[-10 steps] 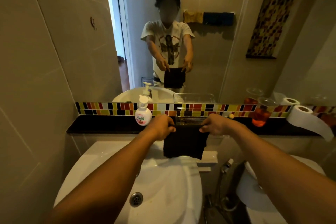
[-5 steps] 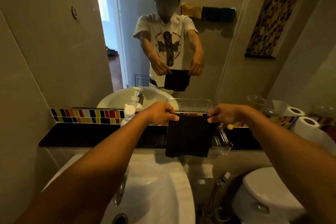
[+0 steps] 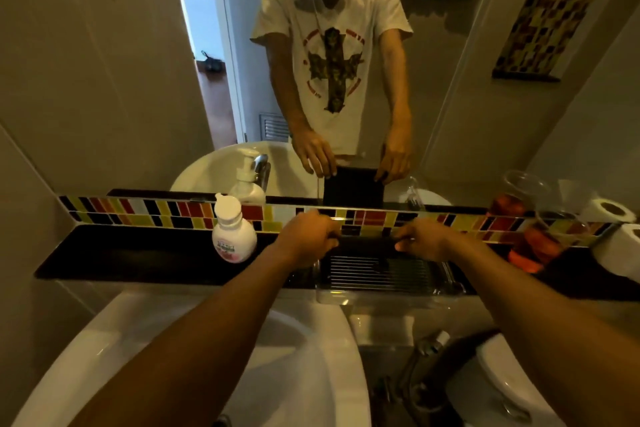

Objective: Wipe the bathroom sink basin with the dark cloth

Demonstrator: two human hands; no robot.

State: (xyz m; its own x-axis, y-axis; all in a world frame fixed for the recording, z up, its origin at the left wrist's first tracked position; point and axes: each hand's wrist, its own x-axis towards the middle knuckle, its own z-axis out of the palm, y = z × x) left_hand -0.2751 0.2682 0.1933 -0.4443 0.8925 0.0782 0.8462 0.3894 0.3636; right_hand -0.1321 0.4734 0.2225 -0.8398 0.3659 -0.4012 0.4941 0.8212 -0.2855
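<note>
The dark cloth [image 3: 367, 243] is stretched between both hands, seen nearly edge-on as a dark strip. It hangs over the far side of a clear tray [image 3: 388, 292] with a wire rack, which stands on the black ledge [image 3: 138, 253]. My left hand [image 3: 308, 236] pinches the cloth's left corner. My right hand [image 3: 422, 240] pinches its right corner. In the mirror the cloth hangs flat below the two reflected hands. The white sink basin [image 3: 311, 374] lies below my forearms, which hide much of it. Cloth and basin are well apart.
A white soap pump bottle [image 3: 232, 236] stands on the ledge just left of my left hand. A cup of red liquid [image 3: 540, 246] and a toilet roll [image 3: 620, 248] stand at the right. A hose sprayer [image 3: 429, 345] and toilet [image 3: 502, 388] are right of the basin.
Both hands carried the cloth forward and down from above the basin to the tray on the ledge. The cloth, hanging open before, now shows only as a thin strip.
</note>
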